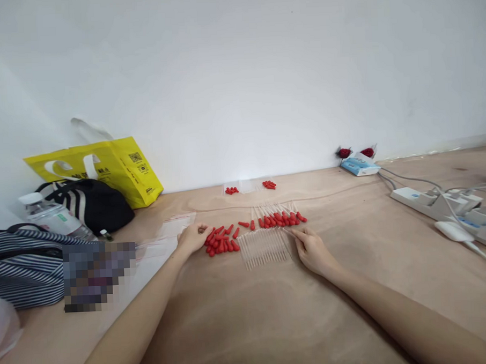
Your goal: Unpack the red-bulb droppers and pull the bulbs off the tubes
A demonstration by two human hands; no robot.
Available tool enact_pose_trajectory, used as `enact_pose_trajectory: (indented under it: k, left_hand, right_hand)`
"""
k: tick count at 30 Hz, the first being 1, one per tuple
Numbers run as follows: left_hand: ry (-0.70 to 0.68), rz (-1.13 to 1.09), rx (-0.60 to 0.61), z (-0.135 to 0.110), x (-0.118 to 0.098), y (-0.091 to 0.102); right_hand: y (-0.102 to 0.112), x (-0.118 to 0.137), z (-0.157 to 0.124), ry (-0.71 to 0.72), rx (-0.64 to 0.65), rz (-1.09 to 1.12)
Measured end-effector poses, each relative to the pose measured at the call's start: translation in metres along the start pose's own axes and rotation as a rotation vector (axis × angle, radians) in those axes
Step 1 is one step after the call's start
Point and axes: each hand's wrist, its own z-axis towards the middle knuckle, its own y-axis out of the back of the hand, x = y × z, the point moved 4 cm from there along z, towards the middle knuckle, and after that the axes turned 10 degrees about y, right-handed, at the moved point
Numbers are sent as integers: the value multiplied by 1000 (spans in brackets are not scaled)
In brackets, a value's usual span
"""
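My left hand [192, 239] is at the left edge of a pile of red rubber bulbs [221, 243], thumb and fingers closed on one bulb at the pile's edge. My right hand [311, 247] pinches a thin glass dropper tube at the right end of a row of bare glass tubes [262, 250]; its fingers hide part of that tube. Behind this row lie several glass droppers with red bulbs [283, 219] fitted on their near ends, side by side. A few loose bulbs [244, 224] lie between the pile and the fitted droppers.
Clear plastic bags with red-bulbed droppers [269, 185] lie near the wall. Flat plastic bags [164, 233] are left of my left hand. A yellow bag [136, 176], black bag [107, 201], bottle [59, 216] and striped bag [25, 266] stand left. Right are a tissue pack [361, 165] and power strips [449, 205].
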Motion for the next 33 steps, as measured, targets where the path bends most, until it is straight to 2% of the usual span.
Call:
enact_pose_trajectory:
  k: [3, 6, 9, 14, 18, 23, 28, 33]
  left_hand:
    - [-10, 41, -4, 0, -2, 3]
    - [-48, 70, -71, -6, -13, 6]
    - [-159, 89, -134, -17, -39, 1]
    - [-365, 126, -137, -34, -93, -24]
    - [-426, 168, -166, -35, -116, -39]
    - [-433, 227, -244, -36, -126, -43]
    - [-412, 249, -298, -40, -130, -40]
    - [-417, 215, -344, -51, -116, -24]
  right_hand:
    - [-3, 5, 0, 4, 7, 6]
    - [-4, 10, 0, 19, 13, 25]
    - [-5, 13, 0, 18, 21, 36]
    - [-1, 15, 0, 33, 14, 104]
    - [6, 13, 1, -8, -6, 176]
    - [10, 5, 3, -79, -34, 209]
    - [11, 5, 3, -100, -70, 235]
    - [13, 8, 3, -110, -88, 261]
